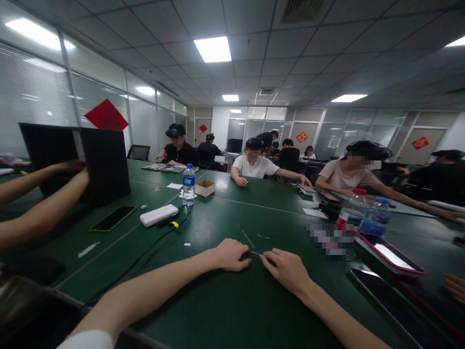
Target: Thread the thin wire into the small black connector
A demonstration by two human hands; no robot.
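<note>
My left hand (231, 254) rests low over the green table (203, 295), its fingers curled and closed round one end of a small thin item (255, 253). Facing it, my right hand (286, 269) has its thumb and fingers pressed together at the item's other end. The item is pale and narrow, too small to name, and spans the short gap between both hands. Just beyond the hands, a thin light strip or mark (247, 238) shows on the tabletop.
Left of my hands are a white power bank (159, 215) with a black cable, a green-edged phone (113, 219), a water bottle (189, 185) and a small box (205, 188). At right are bottles (376, 218) and phones (390, 253). Several people sit around.
</note>
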